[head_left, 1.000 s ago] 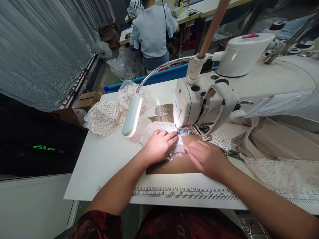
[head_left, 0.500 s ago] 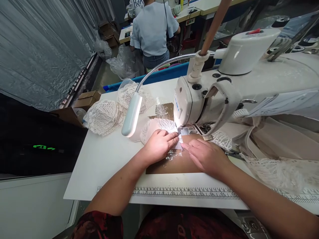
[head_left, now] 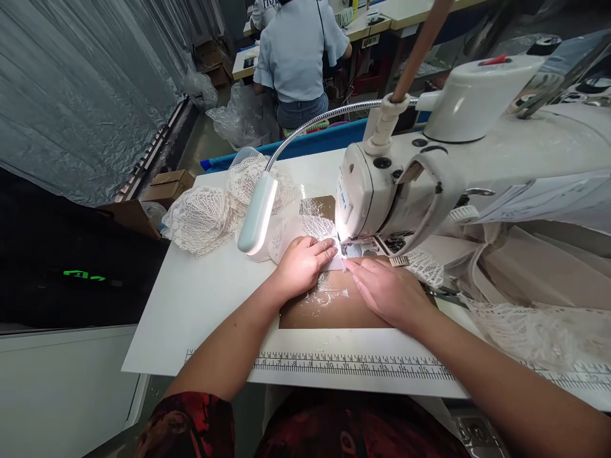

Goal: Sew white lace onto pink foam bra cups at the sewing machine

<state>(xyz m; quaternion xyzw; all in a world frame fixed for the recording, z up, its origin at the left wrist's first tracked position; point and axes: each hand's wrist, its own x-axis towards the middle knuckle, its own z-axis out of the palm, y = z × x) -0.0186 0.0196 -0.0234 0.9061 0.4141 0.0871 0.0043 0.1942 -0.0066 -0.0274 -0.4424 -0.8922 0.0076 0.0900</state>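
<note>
Lace piece (head_left: 316,225): centre of the frame, white and partly sheer, lying flat at the needle end of the white sewing machine (head_left: 356,191).
Left hand (head_left: 301,264): on the lace piece just left of the needle area, fingers extended close together and resting on it, not clenched.
Right hand (head_left: 389,289): right of centre, fingers bent, fingertips at the near edge of the lace piece; whether they pinch it, I cannot tell.
Brown sheet (head_left: 334,312): beneath both hands, shiny in patches, on the white table (head_left: 191,312).
Lamp (head_left: 258,213): left of the machine head, lit, on a curved metal neck.
Lace bundles (head_left: 203,219): left of centre, heaped near the table's far left edge.
Ruler strip (head_left: 334,364): lower centre, along the table's near edge.
Loose fabric (head_left: 534,334): right side, lace and sheer material beneath the machine arm.
Cardboard box (head_left: 169,186): left, beside the table.
Silvery curtain (head_left: 86,83): upper left.
Person (head_left: 298,51): top centre, back turned, in a light blue top.
</note>
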